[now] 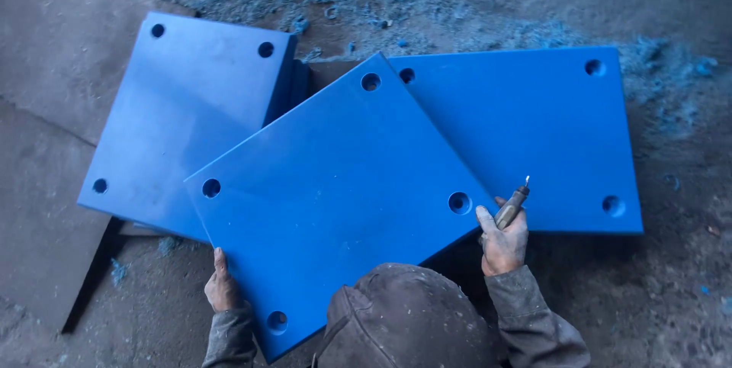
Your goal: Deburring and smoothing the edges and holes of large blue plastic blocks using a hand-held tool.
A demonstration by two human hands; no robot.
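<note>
Three thick square blue plates with a round hole near each corner lie on the ground. The middle plate (335, 192) is turned like a diamond and rests tilted over the left plate (183, 109) and the right plate (534, 131). My left hand (221, 288) grips the middle plate's lower left edge, close to a corner hole (277, 321). At that plate's right corner, beside another hole (459, 202), my right hand (503, 244) holds a slim grey hand tool (512, 206) with its pointed tip up.
Blue shavings (473, 21) are strewn over the grey ground behind the plates and at the right. A flat grey sheet (46, 147) lies to the left. A dark cap (404, 314) fills the bottom centre of the view.
</note>
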